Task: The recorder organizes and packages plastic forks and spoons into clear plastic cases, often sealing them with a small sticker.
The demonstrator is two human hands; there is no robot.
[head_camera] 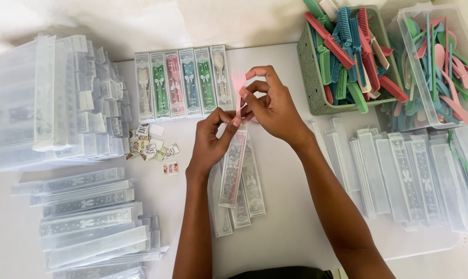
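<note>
Pinching one pink fork, right hand, left hand gripping one clear sleeve, six packed sets

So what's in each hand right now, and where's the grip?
The right hand pinches a pink fork below its tines. The left hand holds a clear sleeve at its top end.

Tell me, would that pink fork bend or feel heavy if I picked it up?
The pink fork looks thin and plastic, so it is probably very light and a little bendy. The right hand pinches it with fingertips alone, which suits something light. Its slim tines might snap if pressed hard.
</note>
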